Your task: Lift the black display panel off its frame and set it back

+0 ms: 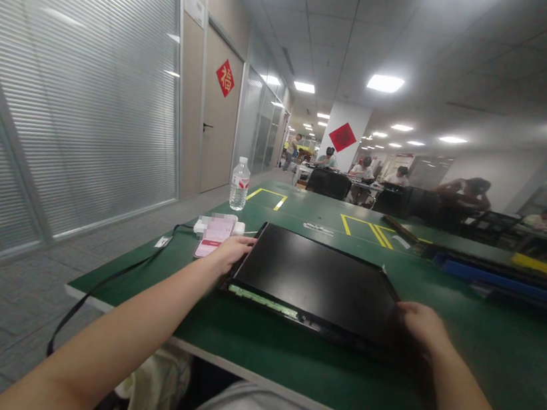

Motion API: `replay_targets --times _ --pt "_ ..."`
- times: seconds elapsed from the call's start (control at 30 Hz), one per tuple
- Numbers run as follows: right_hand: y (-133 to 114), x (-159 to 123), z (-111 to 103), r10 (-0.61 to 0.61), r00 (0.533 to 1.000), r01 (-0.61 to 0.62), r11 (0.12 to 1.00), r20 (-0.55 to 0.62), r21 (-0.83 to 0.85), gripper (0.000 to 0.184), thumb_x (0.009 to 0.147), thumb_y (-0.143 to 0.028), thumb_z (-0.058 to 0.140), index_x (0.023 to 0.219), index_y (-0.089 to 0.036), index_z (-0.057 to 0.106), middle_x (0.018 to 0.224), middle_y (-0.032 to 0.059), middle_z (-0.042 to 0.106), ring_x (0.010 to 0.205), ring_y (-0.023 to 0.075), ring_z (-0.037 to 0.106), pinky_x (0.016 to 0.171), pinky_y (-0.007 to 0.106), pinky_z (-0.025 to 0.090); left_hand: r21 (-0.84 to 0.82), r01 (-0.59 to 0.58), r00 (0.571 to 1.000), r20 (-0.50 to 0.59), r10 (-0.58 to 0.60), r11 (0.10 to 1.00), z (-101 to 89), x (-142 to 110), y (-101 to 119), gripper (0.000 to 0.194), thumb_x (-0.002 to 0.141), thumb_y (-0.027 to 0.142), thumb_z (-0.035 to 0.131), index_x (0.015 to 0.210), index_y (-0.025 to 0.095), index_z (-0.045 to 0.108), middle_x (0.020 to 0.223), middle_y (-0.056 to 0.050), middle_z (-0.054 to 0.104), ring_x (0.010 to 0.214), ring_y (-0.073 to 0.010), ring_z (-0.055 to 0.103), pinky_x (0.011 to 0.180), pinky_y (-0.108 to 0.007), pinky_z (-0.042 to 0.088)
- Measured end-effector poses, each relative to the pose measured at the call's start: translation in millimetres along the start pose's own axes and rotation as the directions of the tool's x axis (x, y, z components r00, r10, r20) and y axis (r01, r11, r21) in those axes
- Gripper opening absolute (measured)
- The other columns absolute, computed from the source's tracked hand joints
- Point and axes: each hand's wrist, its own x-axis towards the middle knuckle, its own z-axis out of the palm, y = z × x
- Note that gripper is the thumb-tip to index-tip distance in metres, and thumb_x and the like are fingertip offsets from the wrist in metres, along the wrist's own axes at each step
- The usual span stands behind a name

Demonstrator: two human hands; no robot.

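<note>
A flat black LCD screen panel (319, 278) is tilted slightly over the front part of the green table (283, 358). Along its near edge runs a narrow green circuit strip (263, 300). My left hand (233, 253) is closed around the panel's left edge, its fingertips partly hidden behind the frame. At the opposite edge, my right hand (423, 327) grips the side with the thumb near the top; its other fingers are out of sight underneath. A phone (212, 245) with a lit, partly blurred screen lies just left of my left hand.
A clear water bottle (239, 187) stands at the table's left edge. A black strap (107, 280) hangs over that side. Yellow tape marks (359, 222) line the far tabletop. Long dark strips and a blue piece (496, 278) lie at right. Several people sit farther back.
</note>
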Motion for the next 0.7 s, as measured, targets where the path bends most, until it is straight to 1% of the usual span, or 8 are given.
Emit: replay_targets --times 0.1,0.23,0.3,0.4,0.47,0.57,0.7 --pt "0 1 1 -0.029 1.0 0.029 1.0 -0.012 -0.002 0.027 0.061 -0.019 0.064 0.084 -0.024 0.079 0.086 0.0087 0.075 0.082 0.0268 0.07 0.075 0.036 0.053 -0.017 0.003 1.0 -0.001 -0.003 1.0 -0.1 0 -1 0.043 0.072 -0.001 0.067 0.113 0.01 0.07 0.063 -0.006 0.073 0.047 -0.0181 0.067 0.046 -0.027 0.055" --pt "-1 1 4 -0.036 0.999 0.035 0.999 -0.031 -0.015 0.027 0.06 -0.018 0.064 0.082 -0.024 0.078 0.085 0.0084 0.075 0.081 0.0266 0.07 0.076 0.036 0.053 -0.009 -0.002 0.999 -0.035 0.002 1.0 -0.8 3 -4 0.045 0.07 -0.002 0.065 0.114 0.01 0.07 0.061 -0.005 0.072 0.045 -0.0168 0.065 0.046 -0.026 0.054" --pt "-1 1 5 -0.058 0.997 0.057 0.998 -0.042 -0.02 0.027 0.059 -0.017 0.064 0.081 -0.024 0.078 0.085 0.0079 0.075 0.082 0.0264 0.07 0.076 0.036 0.053 -0.005 -0.003 0.999 -0.049 0.003 1.0 -0.9 4 -4 0.044 0.07 0.0 0.065 0.113 0.011 0.07 0.062 -0.005 0.072 0.045 -0.0166 0.064 0.046 -0.026 0.053" --pt "-2 1 6 -0.086 0.996 0.085 0.996 -0.024 -0.02 0.027 0.059 -0.017 0.063 0.081 -0.025 0.078 0.084 0.0074 0.075 0.083 0.026 0.07 0.075 0.035 0.054 -0.008 0.0 0.999 -0.053 0.0 1.0 -0.4 5 -3 0.041 0.071 0.004 0.065 0.11 0.013 0.072 0.065 -0.005 0.073 0.047 -0.0177 0.065 0.047 -0.027 0.054" --pt "-3 0 5 -0.079 0.997 0.079 0.997 -0.005 -0.018 0.03 0.06 -0.015 0.062 0.083 -0.025 0.078 0.086 0.0073 0.075 0.085 0.0259 0.07 0.076 0.035 0.053 -0.015 0.002 0.999 -0.049 -0.002 1.0 0.0 4 -3 0.041 0.07 0.003 0.064 0.109 0.013 0.072 0.066 -0.005 0.073 0.049 -0.0183 0.066 0.049 -0.028 0.054" --pt "-6 -2 3 -0.041 0.999 0.041 0.999 0.019 -0.025 0.035 0.062 -0.012 0.058 0.089 -0.023 0.078 0.094 0.0076 0.076 0.091 0.0263 0.07 0.08 0.035 0.052 -0.031 -0.005 0.999 -0.043 0.004 0.999 0.2 2 -2 0.044 0.068 0.0 0.064 0.109 0.013 0.07 0.067 -0.004 0.073 0.054 -0.0182 0.068 0.053 -0.028 0.055" --pt "-11 -6 -1 -0.01 1.0 0.011 0.999 0.029 -0.038 0.034 0.063 -0.013 0.058 0.089 -0.023 0.078 0.096 0.0076 0.076 0.094 0.0268 0.069 0.081 0.034 0.052 -0.051 -0.026 0.999 -0.02 0.025 0.998 0.2 -1 -1 0.048 0.065 0.0 0.068 0.111 0.012 0.067 0.072 -0.005 0.074 0.061 -0.0196 0.07 0.061 -0.03 0.056"
